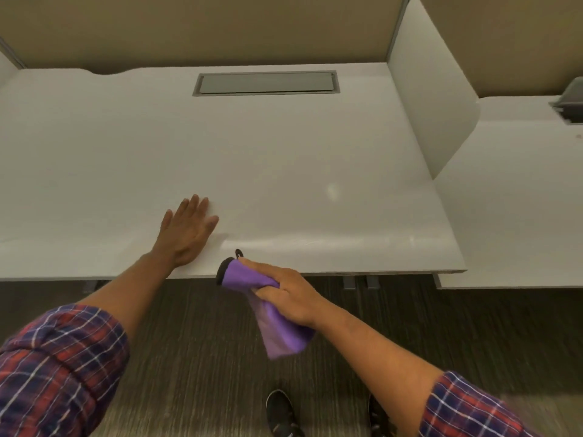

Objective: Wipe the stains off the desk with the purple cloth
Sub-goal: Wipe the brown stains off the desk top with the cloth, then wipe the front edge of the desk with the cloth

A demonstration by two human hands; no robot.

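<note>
The white desk (284, 159) fills the upper half of the head view. My left hand (184, 231) lies flat on it near the front edge, fingers apart and holding nothing. My right hand (284, 291) grips the purple cloth (277, 323) at the desk's front edge; the cloth's dark-trimmed end (224, 269) touches the edge and the rest hangs down below my hand. A small dark mark (238, 253) sits on the desk just beyond the cloth. A shiny streak (315, 242) runs rightward along the front of the desk.
A grey cable hatch (266, 83) is set into the desk's back. A white divider panel (432, 99) stands at the right, with another desk (511, 200) and a dark object (571, 99) beyond it. Beige partition walls stand behind. My shoes (280, 411) are on the carpet.
</note>
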